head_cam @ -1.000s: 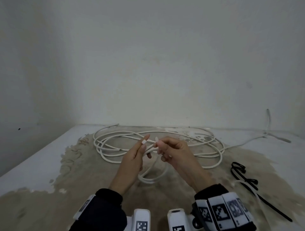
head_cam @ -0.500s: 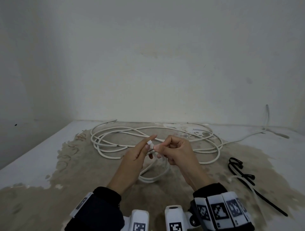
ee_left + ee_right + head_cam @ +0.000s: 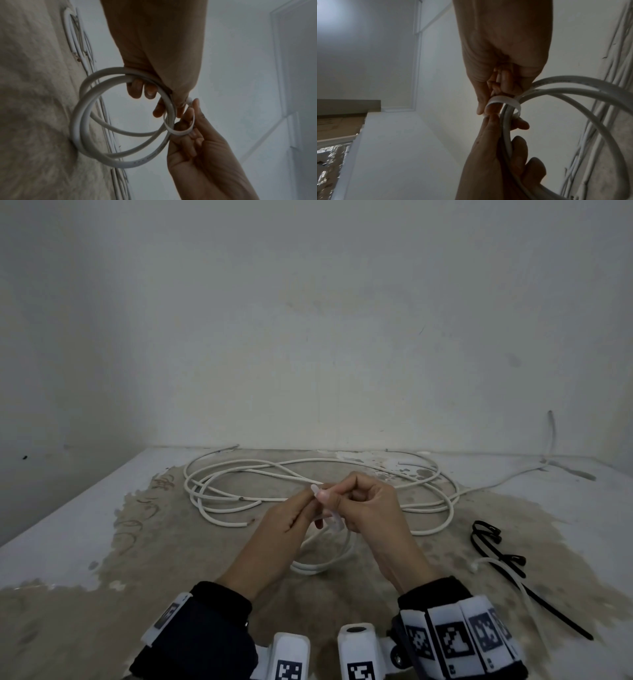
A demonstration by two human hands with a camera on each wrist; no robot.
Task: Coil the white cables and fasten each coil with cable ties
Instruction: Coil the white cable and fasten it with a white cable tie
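A small white cable coil (image 3: 320, 565) hangs below my two hands above the table. My left hand (image 3: 306, 503) grips the top of the coil (image 3: 96, 121), fingers (image 3: 137, 88) curled through it, thumb and forefinger at the head of a white cable tie (image 3: 329, 510). My right hand (image 3: 339, 501) pinches the other end of the tie (image 3: 502, 102), which loops round the coil's strands (image 3: 573, 92). The tie loop (image 3: 180, 130) is still wide. A long loose white cable (image 3: 308, 465) lies spread on the table behind the hands.
Several black cable ties (image 3: 493, 546) and one white tie (image 3: 513, 577) lie on the table to the right. A thin cable end (image 3: 507, 479) runs to the back right corner. The stained tabletop (image 3: 102, 542) meets a bare wall behind.
The hands have come together: the two ends of the white tie, held apart a second ago, now meet above the coil, forming a loop around it.
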